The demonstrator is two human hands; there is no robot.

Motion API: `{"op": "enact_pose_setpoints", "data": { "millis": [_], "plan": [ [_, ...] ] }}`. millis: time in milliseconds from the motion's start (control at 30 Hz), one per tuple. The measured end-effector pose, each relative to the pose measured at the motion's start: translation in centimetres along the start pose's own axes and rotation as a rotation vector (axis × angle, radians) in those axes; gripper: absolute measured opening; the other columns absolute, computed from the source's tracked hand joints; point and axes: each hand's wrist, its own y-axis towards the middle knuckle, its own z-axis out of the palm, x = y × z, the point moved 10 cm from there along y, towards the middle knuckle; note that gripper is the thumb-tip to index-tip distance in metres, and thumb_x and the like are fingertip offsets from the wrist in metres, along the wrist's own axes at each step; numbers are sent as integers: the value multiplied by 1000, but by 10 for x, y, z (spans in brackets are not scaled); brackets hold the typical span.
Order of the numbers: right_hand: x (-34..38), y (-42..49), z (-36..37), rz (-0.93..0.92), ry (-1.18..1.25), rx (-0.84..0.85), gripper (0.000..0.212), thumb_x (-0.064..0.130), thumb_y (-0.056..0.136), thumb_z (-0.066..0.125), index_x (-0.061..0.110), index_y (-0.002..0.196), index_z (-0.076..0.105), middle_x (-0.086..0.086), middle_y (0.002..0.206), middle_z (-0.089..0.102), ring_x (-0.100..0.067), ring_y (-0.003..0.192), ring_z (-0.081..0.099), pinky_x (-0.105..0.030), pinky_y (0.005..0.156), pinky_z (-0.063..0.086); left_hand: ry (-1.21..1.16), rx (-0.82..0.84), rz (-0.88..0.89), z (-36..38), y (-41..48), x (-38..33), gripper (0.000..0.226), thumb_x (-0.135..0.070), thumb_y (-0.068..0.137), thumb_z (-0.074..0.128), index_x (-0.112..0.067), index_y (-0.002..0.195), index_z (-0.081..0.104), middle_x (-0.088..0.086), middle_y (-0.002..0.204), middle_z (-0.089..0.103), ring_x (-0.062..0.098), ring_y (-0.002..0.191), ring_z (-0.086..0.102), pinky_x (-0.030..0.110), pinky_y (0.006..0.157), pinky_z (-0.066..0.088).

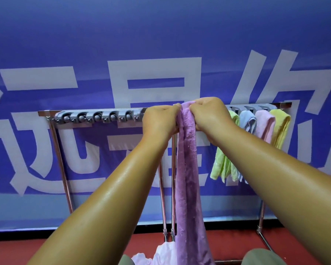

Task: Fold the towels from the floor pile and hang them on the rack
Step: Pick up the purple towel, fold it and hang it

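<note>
A long purple towel (188, 169) hangs folded lengthwise in front of the metal rack (59, 150). My left hand (159, 121) and my right hand (210, 115) both pinch its top edge at the height of the rack's grey clip rail (96, 117). The clip behind the towel's top is hidden by my hands. To the right hang a green towel (223, 165), a blue towel (247, 121), a pink towel (265, 123) and a yellow towel (280, 127). Pale pink and white towels (161, 253) lie on the floor below.
Several grey clips on the rail's left half hold nothing. A blue banner with large white characters (153, 35) covers the wall right behind the rack. The floor (17, 251) is red. Rack legs (261, 219) stand at the left, middle and right.
</note>
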Motion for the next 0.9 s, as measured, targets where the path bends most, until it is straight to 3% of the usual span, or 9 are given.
{"op": "enact_pose_setpoints", "data": {
  "millis": [67,133,200,333,433,533,633,767,900],
  "plan": [
    [8,-4,-3,-59,-81,-38,25,22,92,57,19,95,81,-3,79,78,-34,80,74,-48,77,65,27,-5,39,3,-2,-5,43,-42,71,66,0,67,60,22,69,66,40,63,65,63,82,64],
    [14,-4,-4,-108,-138,-66,25,23,96,56,22,95,81,-2,77,77,-26,74,72,-42,73,63,27,-8,61,5,-3,-12,42,-40,73,66,1,70,64,27,75,70,43,67,72,61,79,65],
    [16,-5,-8,-129,-151,-99,25,23,96,56,21,93,81,-2,75,76,-25,70,69,-42,70,62,23,-35,73,1,-2,-18,40,-36,73,64,3,66,58,31,69,64,36,58,64,64,76,64],
    [15,-5,-13,-110,-145,-99,31,18,92,54,28,89,83,4,73,76,-21,64,66,-32,62,56,67,-95,77,-8,0,-25,35,-31,70,61,3,65,58,15,56,48,23,57,46,64,72,64],
    [9,0,-17,-52,-181,-119,30,17,89,53,20,92,83,-3,77,77,-31,74,73,-41,65,61,72,-113,66,-9,-1,-24,35,-31,67,60,4,66,58,14,57,47,21,57,44,55,68,64],
    [2,2,-19,2,-186,-147,26,15,86,54,9,92,79,-5,80,77,-36,73,70,-40,62,59,71,-112,70,-7,-5,-25,31,-25,70,61,-3,54,48,12,52,43,23,55,42,64,71,64],
    [3,-1,-17,-22,-191,-128,22,14,88,55,3,87,74,-1,71,64,-27,64,46,-32,56,42,81,-95,76,0,-10,-25,34,-26,74,61,-11,48,45,12,52,42,24,55,43,64,73,64],
    [7,-8,-11,-78,-191,-92,27,19,97,57,22,93,83,1,77,76,-21,66,62,-29,58,49,84,-61,62,10,-11,-19,36,-33,70,59,1,63,53,33,68,51,24,58,46,65,74,64],
    [11,-9,-10,-140,-198,-95,31,18,100,53,26,83,76,4,72,71,-15,64,59,-25,54,43,109,-25,61,17,-13,-18,37,-38,78,63,-4,62,63,26,71,67,42,64,67,59,77,65]
  ]
}}
